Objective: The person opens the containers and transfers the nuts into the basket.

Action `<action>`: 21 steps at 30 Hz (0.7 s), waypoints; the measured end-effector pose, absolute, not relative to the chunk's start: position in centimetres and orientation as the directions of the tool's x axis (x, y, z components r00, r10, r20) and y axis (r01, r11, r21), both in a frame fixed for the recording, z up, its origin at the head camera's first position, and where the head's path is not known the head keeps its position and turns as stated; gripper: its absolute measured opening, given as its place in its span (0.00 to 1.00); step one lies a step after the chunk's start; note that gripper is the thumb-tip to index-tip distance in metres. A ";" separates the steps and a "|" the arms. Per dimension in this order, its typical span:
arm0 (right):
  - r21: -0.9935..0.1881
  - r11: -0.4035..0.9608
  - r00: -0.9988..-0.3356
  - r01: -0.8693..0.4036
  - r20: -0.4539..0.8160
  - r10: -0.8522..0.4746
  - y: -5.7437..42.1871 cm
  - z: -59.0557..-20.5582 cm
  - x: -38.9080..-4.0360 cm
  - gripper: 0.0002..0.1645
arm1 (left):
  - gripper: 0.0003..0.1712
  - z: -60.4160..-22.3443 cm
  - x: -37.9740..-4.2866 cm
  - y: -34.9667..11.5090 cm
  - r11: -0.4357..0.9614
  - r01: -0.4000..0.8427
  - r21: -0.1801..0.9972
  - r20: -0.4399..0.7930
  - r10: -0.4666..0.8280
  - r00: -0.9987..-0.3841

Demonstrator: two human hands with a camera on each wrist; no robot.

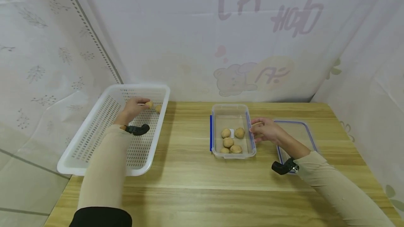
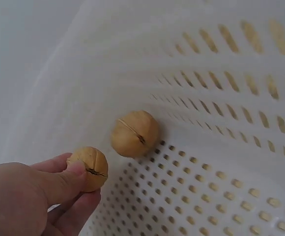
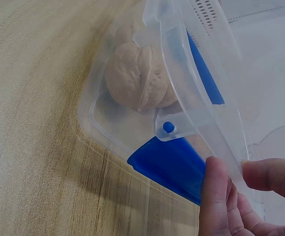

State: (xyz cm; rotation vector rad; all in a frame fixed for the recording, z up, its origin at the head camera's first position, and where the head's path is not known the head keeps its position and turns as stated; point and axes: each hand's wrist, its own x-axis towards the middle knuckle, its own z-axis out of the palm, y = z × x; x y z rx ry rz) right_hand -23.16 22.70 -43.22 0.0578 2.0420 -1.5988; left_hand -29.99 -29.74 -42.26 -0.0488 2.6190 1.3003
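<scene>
Inside the white perforated basket (image 1: 159,139), my left hand (image 1: 134,108) pinches a walnut (image 2: 89,168) between thumb and fingers. Another walnut (image 2: 135,133) lies just beyond it, against the basket's side. My right hand (image 1: 266,130) is at the right side of a clear plastic container (image 1: 230,106). In the right wrist view, its thumb (image 3: 268,174) and fingers hold the container's rim, close to a blue side clip (image 3: 169,160) that hangs down. Several walnuts (image 1: 228,142) sit in the near half of that container.
A clear lid (image 1: 295,130) with a blue seal lies on the wooden table (image 1: 189,171), right of the container and partly under my right forearm. Another blue clip (image 1: 211,132) hangs on the container's left. Printed white curtains (image 1: 176,38) enclose the table's back and sides.
</scene>
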 end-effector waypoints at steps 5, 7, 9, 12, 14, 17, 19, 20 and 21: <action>-0.890 0.292 -0.854 0.350 -0.431 -0.291 22.7 -43.2 -23.2 0.30 | 0.25 -43.9 -30.1 -29.8 0.648 -0.108 0.754 -0.180 0.046 -0.983; -0.891 0.296 -0.856 0.345 -0.428 -0.291 22.7 -43.2 -23.2 0.29 | 0.24 -44.3 -30.1 -29.7 0.655 -0.105 0.748 -0.168 0.034 -0.985; -0.890 0.299 -0.856 0.343 -0.428 -0.291 22.7 -43.2 -23.2 0.29 | 0.24 -44.4 -30.1 -29.5 0.651 -0.107 0.751 -0.161 0.023 -0.987; -0.891 0.297 -0.856 0.343 -0.427 -0.292 22.8 -43.3 -23.2 0.29 | 0.24 -44.6 -30.1 -29.4 0.648 -0.105 0.754 -0.158 0.024 -0.987; -0.892 0.295 -0.856 0.343 -0.426 -0.294 22.8 -43.3 -23.2 0.29 | 0.24 -44.7 -30.1 -29.4 0.643 -0.111 0.758 -0.164 0.023 -0.986; -0.893 0.292 -0.856 0.343 -0.425 -0.295 22.8 -43.3 -23.2 0.29 | 0.24 -44.8 -30.2 -29.5 0.638 -0.118 0.761 -0.168 0.018 -0.986; -0.892 0.295 -0.855 0.343 -0.426 -0.294 22.8 -43.3 -23.2 0.29 | 0.24 -44.8 -30.2 -29.5 0.632 -0.123 0.765 -0.168 0.012 -0.986; -0.891 0.296 -0.855 0.344 -0.428 -0.293 22.7 -43.3 -23.2 0.29 | 0.25 -44.8 -30.2 -29.5 0.633 -0.120 0.764 -0.164 0.012 -0.986; -0.890 0.296 -0.855 0.346 -0.429 -0.292 22.7 -43.3 -23.2 0.29 | 0.25 -44.8 -30.2 -29.5 0.634 -0.118 0.765 -0.161 0.011 -0.987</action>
